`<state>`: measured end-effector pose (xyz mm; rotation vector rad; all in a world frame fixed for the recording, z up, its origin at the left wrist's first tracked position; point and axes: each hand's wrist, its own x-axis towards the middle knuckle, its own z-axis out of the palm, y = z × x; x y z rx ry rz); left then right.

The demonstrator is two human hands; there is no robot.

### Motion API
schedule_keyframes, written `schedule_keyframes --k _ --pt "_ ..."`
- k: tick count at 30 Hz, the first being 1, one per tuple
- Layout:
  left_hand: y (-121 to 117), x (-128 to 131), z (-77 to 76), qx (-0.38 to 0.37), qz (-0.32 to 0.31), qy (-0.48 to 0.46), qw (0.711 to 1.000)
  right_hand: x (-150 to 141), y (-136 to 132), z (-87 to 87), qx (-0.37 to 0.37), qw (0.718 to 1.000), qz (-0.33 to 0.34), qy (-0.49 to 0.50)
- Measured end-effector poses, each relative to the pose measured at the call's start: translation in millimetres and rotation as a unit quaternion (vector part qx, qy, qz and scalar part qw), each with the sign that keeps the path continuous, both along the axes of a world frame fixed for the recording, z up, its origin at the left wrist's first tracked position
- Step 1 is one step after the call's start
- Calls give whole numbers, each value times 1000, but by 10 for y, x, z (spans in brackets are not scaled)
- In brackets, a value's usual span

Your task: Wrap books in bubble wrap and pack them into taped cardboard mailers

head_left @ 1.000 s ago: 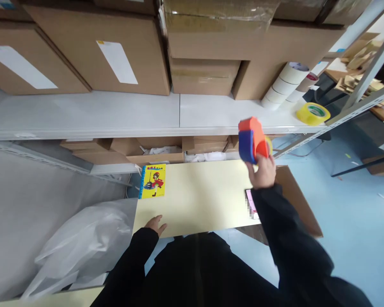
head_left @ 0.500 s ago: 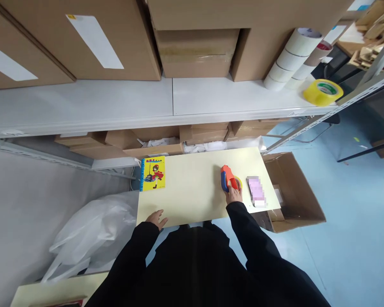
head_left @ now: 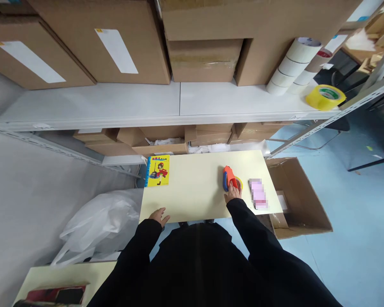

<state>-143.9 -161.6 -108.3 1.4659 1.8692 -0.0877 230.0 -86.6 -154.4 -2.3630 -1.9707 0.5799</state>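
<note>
My right hand (head_left: pixel 233 194) is at the near end of an orange-and-blue tape dispenser (head_left: pixel 229 175), its fingers on the orange handle and the thumb to the left. A yellow roll of tape (head_left: pixel 240 184) shows at the dispenser's right side. The dispenser is over the right half of a pale yellow table (head_left: pixel 195 183). At the table's near left edge, my left hand (head_left: pixel 159 216) is open with fingers apart, holding nothing. Beyond it lies a yellow picture book (head_left: pixel 158 171) with a blue spine. Right of the dispenser is a blurred pinkish-purple item (head_left: pixel 258 194).
An open cardboard box (head_left: pixel 302 200) stands at the table's right end. White plastic bags (head_left: pixel 102 219) lie to the left. A grey shelf (head_left: pixel 121 102) crosses beyond the table, bearing large cartons (head_left: pixel 128 51), white tape rolls (head_left: pixel 291 66) and a yellow tape roll (head_left: pixel 325 97).
The view has shifted slightly, so the scene sits a little further right. My right hand stays at the tape dispenser, its thumb a little further out. My left hand remains open at the edge.
</note>
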Motion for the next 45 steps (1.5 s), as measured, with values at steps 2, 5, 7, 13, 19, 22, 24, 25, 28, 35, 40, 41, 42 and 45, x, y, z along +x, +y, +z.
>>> schedule_keyframes --k 2,5,7,13,19,22,24,25,28,35,40,41,42,45 --pt "-15 23 22 2 7 0 1000 -8 -51 49 16 1000 5 -4" --pt "-48 44 56 7 28 -3 1000 -6 -119 184 92 995 40 13" --pt "-82 47 75 15 45 -3 999 -8 -130 319 163 984 61 40" --pt "-305 79 118 54 135 1 989 -155 60 682 157 955 112 227" --pt "-871 81 127 51 252 2 966 -716 213 583 -71 914 271 295" --pt "-1208 -39 139 36 319 6 947 -1122 204 519 -159 881 373 243" --pt "-1399 -170 149 32 357 11 934 -1412 193 520 -185 857 440 193" --pt "-1478 -252 151 32 374 14 927 -1566 187 531 -184 847 468 172" --pt "-1642 -575 139 31 425 26 904 -2073 159 588 -172 824 523 133" --pt "-1736 -1681 24 110 509 54 852 -3515 -99 629 -203 764 610 60" --pt "-1648 -2449 -126 163 683 -169 692 -4633 -367 431 -178 721 668 32" --pt "-1622 -2568 -166 162 704 -198 663 -4841 -418 373 -175 720 671 35" --pt "-1595 -2673 -208 164 720 -218 638 -5037 -466 314 -172 722 669 41" --pt "-1512 -2890 -325 209 763 -291 538 -5534 -583 145 -144 738 657 50"
